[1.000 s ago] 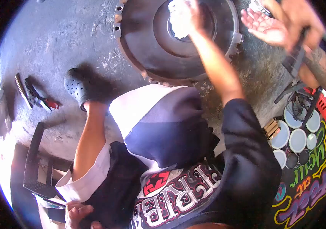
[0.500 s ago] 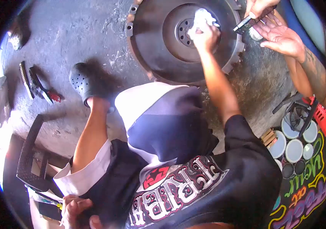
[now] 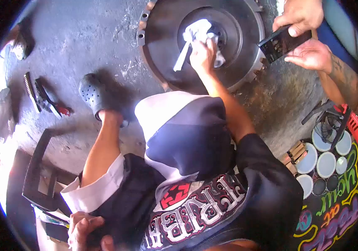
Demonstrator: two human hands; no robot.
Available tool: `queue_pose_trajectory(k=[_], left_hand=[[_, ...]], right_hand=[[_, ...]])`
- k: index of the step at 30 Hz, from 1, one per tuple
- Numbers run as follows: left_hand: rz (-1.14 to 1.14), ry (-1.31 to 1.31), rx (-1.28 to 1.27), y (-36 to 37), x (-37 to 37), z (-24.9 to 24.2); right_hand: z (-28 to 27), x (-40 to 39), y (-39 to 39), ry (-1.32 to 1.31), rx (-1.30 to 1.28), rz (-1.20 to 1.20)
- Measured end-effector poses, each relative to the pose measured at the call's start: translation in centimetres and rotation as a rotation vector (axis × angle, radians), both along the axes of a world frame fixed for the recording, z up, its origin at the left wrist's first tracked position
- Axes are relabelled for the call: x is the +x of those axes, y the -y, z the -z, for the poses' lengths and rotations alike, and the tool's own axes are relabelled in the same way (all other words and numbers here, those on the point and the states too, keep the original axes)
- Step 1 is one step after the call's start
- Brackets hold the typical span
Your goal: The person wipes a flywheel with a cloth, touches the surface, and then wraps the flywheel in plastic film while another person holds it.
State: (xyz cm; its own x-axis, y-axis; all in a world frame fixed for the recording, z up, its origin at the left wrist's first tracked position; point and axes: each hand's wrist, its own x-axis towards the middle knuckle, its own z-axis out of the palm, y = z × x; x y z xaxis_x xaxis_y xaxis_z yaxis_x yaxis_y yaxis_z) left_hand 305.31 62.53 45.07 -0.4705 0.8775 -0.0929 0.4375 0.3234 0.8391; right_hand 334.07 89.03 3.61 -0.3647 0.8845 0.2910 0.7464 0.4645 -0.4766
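My right hand [image 3: 204, 54] presses a crumpled white rag [image 3: 198, 30] onto the middle of a large dark metal flywheel [image 3: 162, 50]. The rag covers part of the bolt holes in its hub, and one strip trails left. The notched rim shows at both sides; the top edge is cut off by the frame. At the lower left, my left hand [image 3: 82, 230] rests by my black shorts with loosely bent fingers and the thumb apart. I see nothing in it.
Another person's hands [image 3: 309, 52] hold a phone [image 3: 281, 44] right of the flywheel. A croc [image 3: 92, 94] stands on the concrete floor; brushes [image 3: 43, 98] lie left of it. Round tins [image 3: 325, 165], wooden blocks [image 3: 296, 152] and a red-and-black tool [image 3: 355, 125] are at the right.
My right hand has slid the rag left and slightly down over the hub, and more of it hangs out. The other person's phone has turned to show its broad face. My left hand stays put.
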Motion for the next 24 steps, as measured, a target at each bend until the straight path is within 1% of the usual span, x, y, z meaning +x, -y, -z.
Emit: queue_pose_trajectory(k=[1, 2, 3, 4, 5, 6, 7, 8, 9, 10, 11, 13, 15, 17, 18, 19, 21, 23, 24], left_hand=[[0.004, 0.002, 0.008, -0.1, -0.1, 0.2], [0.015, -0.048, 0.016, -0.1, -0.2, 0.4], [0.031, -0.091, 0.019, 0.0, -0.3, 0.4], [-0.083, -0.031, -0.036, 0.1, 0.3, -0.2], [-0.067, -0.032, -0.080, 0.3, 0.2, -0.1], [-0.055, -0.030, -0.106, 0.3, 0.0, 0.0], [-0.038, -0.033, -0.138, 0.5, -0.3, -0.2], [-0.040, -0.029, -0.158, 0.6, -0.3, -0.4], [-0.034, -0.020, -0.176, 0.7, -0.3, -0.5], [-0.039, -0.014, -0.190, 0.7, -0.4, -0.7], [-0.042, -0.010, -0.201, 0.8, -0.4, -0.9], [-0.043, -0.009, -0.206, 1.0, -0.4, -1.0], [-0.045, 0.000, -0.208, 1.3, -0.3, -1.1], [-0.048, 0.002, -0.209, 1.6, -0.2, -1.2], [-0.051, 0.003, -0.209, 1.7, -0.1, -1.2], [-0.054, 0.003, -0.208, 1.8, 0.0, -1.1], [-0.053, 0.005, -0.211, 2.0, 0.3, -1.1], [-0.061, 0.005, -0.215, 2.1, 0.4, -1.3], [-0.056, 0.001, -0.215, 1.9, 0.6, -1.3]], right_hand=[[-0.2, 0.7, -0.2, -0.074, -0.015, -0.091], [0.5, 1.4, -1.3, -0.220, 0.011, -0.159], [-0.7, 2.0, -2.7, -0.198, -0.082, -0.136], [-1.7, 2.4, -4.0, -0.026, -0.165, -0.064], [-2.3, 2.6, -5.4, 0.140, -0.243, -0.001], [-1.6, 3.2, -6.2, 0.327, -0.194, -0.078], [-0.9, 3.7, -6.7, 0.321, -0.199, -0.071], [-0.3, 4.6, -6.9, 0.437, -0.276, 0.059], [-1.5, 4.4, -6.8, 0.557, -0.355, 0.183], [-3.7, 5.0, -6.2, 0.693, -0.322, 0.025], [-5.0, 5.0, -5.0, 0.697, -0.325, 0.018], [-6.7, 4.1, -4.2, 0.753, -0.577, 0.120], [-6.8, 2.5, -1.7, 0.657, -0.754, 0.251], [-5.8, 1.3, 0.7, 0.448, -0.769, 0.105], [-5.7, -0.2, 0.4, 0.362, -0.795, 0.145], [-5.2, -1.7, -0.3, 0.462, -0.809, 0.175], [-2.7, -1.9, -2.3, 0.246, -0.638, 0.026], [-1.8, -1.8, -3.7, 0.181, -0.323, 0.042], [-4.1, -2.0, -3.9, -0.180, -0.555, 0.306]])
